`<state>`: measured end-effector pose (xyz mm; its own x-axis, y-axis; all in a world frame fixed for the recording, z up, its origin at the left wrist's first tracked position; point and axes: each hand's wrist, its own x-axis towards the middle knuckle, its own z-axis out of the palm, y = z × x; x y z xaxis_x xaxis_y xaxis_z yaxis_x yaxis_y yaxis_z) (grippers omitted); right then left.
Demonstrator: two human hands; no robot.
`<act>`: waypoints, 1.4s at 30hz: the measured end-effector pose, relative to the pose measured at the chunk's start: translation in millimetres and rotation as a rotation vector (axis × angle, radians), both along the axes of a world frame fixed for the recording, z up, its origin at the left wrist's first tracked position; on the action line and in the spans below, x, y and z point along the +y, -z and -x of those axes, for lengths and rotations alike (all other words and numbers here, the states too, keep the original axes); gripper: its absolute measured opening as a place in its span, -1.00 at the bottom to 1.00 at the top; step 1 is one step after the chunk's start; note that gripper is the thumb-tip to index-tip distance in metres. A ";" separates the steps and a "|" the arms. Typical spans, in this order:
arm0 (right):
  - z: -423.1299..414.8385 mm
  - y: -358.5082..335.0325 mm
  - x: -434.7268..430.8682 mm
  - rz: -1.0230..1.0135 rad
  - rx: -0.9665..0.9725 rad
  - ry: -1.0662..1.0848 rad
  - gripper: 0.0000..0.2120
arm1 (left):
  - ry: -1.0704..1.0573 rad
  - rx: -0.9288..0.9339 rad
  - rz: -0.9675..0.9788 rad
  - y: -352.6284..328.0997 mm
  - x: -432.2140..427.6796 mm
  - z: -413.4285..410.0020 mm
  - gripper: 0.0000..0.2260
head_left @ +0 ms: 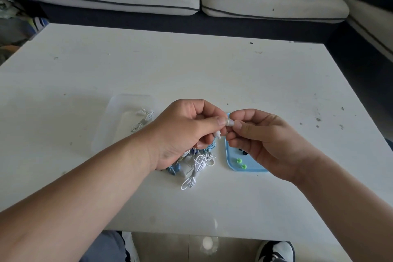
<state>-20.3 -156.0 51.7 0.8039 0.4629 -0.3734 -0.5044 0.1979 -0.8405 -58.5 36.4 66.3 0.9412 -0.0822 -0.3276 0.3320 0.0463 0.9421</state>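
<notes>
I have the left hand [185, 134] pinching a white earbud [218, 134]. The right hand [268, 140] pinches a translucent ear tip [230, 122] at its fingertips, touching the left thumb. The tip's axis runs hand to hand, and the right hand is nearer.

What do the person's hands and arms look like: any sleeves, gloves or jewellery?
The left hand and right hand are bare: no gloves, rings, watch or bracelet. The left forearm and right forearm are uncovered, with no sleeve in view.
</notes>
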 end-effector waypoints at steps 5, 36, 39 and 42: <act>-0.6 -2.7 -1.0 0.042 -0.008 -0.066 -0.81 | 0.001 0.000 -0.008 1.7 2.1 0.4 -0.97; -7.8 2.7 -23.3 0.140 0.033 0.043 -0.73 | -0.093 0.082 0.043 4.7 -21.9 -10.5 -0.85; -17.8 9.2 -45.4 0.537 -0.104 0.177 -0.84 | -0.099 0.120 0.010 8.5 -29.4 -13.2 -0.89; -26.2 29.5 -67.3 1.023 -0.297 0.184 -0.85 | -0.095 0.144 -0.019 12.8 -36.1 -14.7 -0.93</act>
